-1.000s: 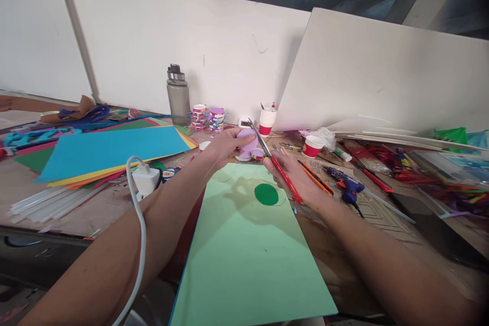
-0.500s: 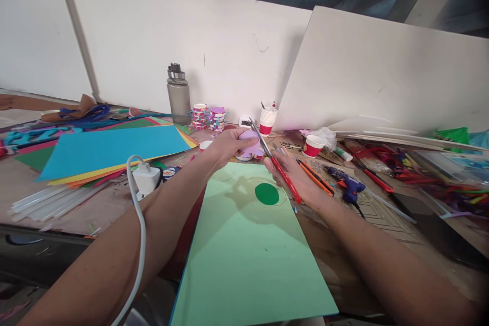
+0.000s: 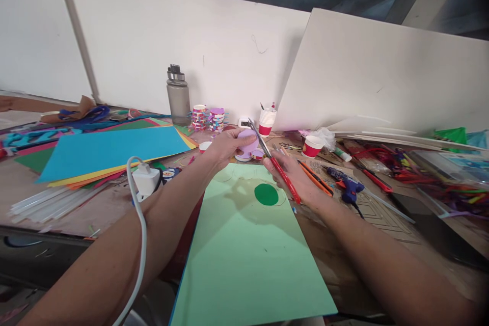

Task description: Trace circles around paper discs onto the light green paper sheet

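Between the thumb and fingers of my left hand (image 3: 228, 146) is a light purple paper circle (image 3: 247, 143). My right hand (image 3: 292, 173) grips red-handled scissors (image 3: 280, 173), whose blades point up and left beside the circle's right edge. Whether the blades touch the paper I cannot tell. Below both hands lies a light green paper sheet (image 3: 252, 260) with faint pencilled circles near its top edge. A dark green paper circle (image 3: 266, 194) rests on that sheet, under my right hand.
Coloured paper sheets (image 3: 118, 147), clear glue sticks (image 3: 42, 204) and a white plug adapter (image 3: 146, 179) with a cable are on the left. A bottle (image 3: 178, 97) and paper cups (image 3: 267, 122) stand behind. To the right lie a blue glue gun (image 3: 350, 188) and a red-handled cutter (image 3: 376, 179).
The purple circle has turned slightly in my left hand beside the blades. My right hand and the scissors stay almost in place, and the view has shifted a little.
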